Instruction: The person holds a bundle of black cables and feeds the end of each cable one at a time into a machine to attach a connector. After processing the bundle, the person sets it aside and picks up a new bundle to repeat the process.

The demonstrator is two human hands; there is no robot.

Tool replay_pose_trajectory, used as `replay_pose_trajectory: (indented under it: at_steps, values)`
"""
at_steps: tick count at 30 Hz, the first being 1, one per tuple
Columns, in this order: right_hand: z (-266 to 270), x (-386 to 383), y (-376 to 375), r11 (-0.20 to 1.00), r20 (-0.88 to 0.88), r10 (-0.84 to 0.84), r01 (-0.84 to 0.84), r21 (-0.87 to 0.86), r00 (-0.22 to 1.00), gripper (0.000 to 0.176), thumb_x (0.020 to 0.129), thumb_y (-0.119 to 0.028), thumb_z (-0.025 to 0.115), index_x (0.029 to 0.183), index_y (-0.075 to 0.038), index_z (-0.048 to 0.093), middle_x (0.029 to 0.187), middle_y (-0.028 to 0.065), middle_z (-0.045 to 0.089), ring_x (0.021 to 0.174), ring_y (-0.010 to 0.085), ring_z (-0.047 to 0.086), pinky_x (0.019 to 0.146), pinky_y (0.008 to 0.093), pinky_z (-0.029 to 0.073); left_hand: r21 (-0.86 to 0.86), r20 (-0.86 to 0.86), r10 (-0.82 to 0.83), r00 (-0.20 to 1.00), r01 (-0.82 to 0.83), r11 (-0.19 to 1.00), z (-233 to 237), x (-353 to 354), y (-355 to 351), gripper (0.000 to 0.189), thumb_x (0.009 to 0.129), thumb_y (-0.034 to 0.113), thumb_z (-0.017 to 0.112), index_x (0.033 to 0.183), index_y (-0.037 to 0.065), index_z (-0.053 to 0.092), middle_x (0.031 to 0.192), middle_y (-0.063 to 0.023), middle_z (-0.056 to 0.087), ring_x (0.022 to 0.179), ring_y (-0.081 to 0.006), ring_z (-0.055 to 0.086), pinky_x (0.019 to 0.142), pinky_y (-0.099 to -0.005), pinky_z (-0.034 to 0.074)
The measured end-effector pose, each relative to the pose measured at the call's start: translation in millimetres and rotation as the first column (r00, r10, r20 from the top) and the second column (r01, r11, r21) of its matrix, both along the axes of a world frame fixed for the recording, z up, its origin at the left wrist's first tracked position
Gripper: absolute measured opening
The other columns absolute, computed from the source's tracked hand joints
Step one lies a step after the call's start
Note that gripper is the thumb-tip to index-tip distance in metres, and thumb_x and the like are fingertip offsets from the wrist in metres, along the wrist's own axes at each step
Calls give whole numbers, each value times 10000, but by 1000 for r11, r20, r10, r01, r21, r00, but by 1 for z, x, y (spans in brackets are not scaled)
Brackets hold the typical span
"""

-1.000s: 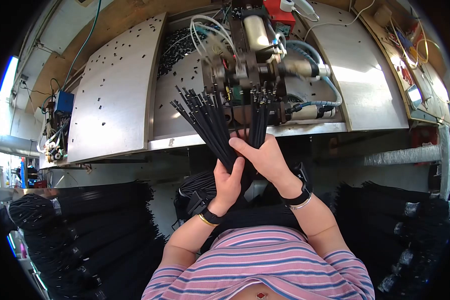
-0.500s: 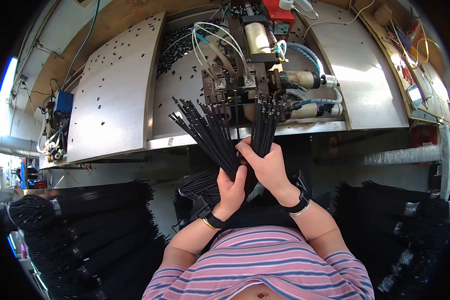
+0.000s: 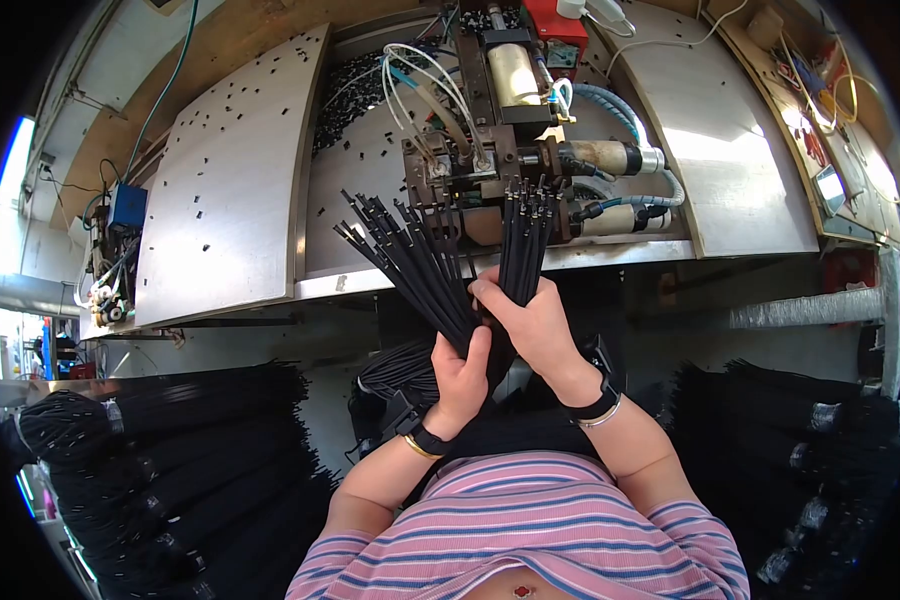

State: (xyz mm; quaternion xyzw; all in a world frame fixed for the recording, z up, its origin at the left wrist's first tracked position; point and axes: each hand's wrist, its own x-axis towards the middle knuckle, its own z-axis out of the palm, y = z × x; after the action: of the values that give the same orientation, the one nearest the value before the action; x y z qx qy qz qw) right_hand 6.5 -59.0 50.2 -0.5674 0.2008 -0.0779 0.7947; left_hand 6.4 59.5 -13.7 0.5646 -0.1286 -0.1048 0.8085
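Observation:
My left hand (image 3: 460, 377) is closed round a fanned bundle of black cables (image 3: 402, 262) whose tips point up and to the left. A second, tighter bundle of black cables (image 3: 524, 245) is gripped by my right hand (image 3: 530, 325), its tips upright. The thumb and forefinger of my right hand meet between the two bundles, by the lower part of a single strand; the exact pinch is partly hidden. Just beyond the cable tips stands a metal machine (image 3: 460, 165) with white tubes and cylinders. The lower cable lengths are hidden behind my hands.
Metal plates (image 3: 235, 170) with scattered black bits lie left of the machine, and another metal plate (image 3: 735, 170) lies right. Large piles of black cables (image 3: 190, 470) flank me on both sides. The bench's front edge (image 3: 345, 285) runs just beyond my hands. A red box (image 3: 555, 35) stands behind.
My right hand and its bundle have shifted slightly left and up. The left bundle has moved a little left, and the machine's white-tubed part also sits slightly further left.

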Motion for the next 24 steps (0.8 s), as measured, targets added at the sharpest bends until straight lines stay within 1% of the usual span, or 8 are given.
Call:
replay_pose_trajectory:
  at_steps: [4,5,8,9,12,16,21,24]
  values:
    - [0,0,2,997,62,-14,19,-73,998,151,805,-104,656,874,30,640,731,36,629,662,75,574,613,214,456,25,11,27,1000,-27,999,6,0,-3,300,895,21,514,1188,-33,480,1100,-58,561,992,-115,529,884,-254,415]
    - [-1,-3,4,997,64,-17,22,-75,998,151,805,-104,656,874,30,640,731,36,629,662,75,574,613,214,456,23,13,23,1000,-24,999,5,-1,-1,300,895,21,514,1188,-33,480,1100,-58,561,992,-115,529,884,-254,415]
    - [-2,-8,6,986,68,-30,41,-160,997,144,807,-96,660,876,30,645,743,32,634,678,69,574,618,214,459,42,8,-12,1000,12,999,2,-1,3,290,894,22,516,1178,-32,484,1101,-61,563,997,-117,529,890,-254,412]
    - [-3,-8,8,987,65,-31,41,-157,997,144,807,-96,660,876,30,645,743,32,634,678,69,574,618,214,459,44,5,-13,1000,13,999,2,-1,4,290,894,22,516,1178,-32,484,1101,-61,563,997,-117,529,890,-254,412]
    - [-4,-13,11,984,89,-97,109,-140,991,132,820,-96,641,860,30,644,733,32,633,668,73,580,612,213,461,34,-18,-10,1000,11,999,0,-6,3,289,893,24,518,1175,-30,487,1093,-62,564,997,-118,530,892,-254,411]
    - [-3,-7,8,991,63,-84,91,-103,994,129,827,-97,628,852,29,638,714,31,627,651,79,583,604,214,460,2,-10,34,999,-34,999,4,-2,-1,258,892,28,523,1142,-28,497,1055,-51,565,954,-111,532,865,-247,416]
    - [0,-1,10,993,62,-90,94,-65,994,125,830,-98,618,843,26,633,699,30,622,639,84,587,600,215,459,41,25,39,999,-40,998,3,3,3,220,891,29,526,1103,-25,503,1023,-39,556,920,-101,521,839,-240,416]
    - [1,0,10,995,62,-88,91,-47,994,154,829,-121,629,810,32,623,676,32,617,625,80,574,576,224,453,44,38,37,999,-39,998,7,4,2,191,890,32,528,1071,-23,504,1001,-30,546,897,-94,508,822,-236,413]
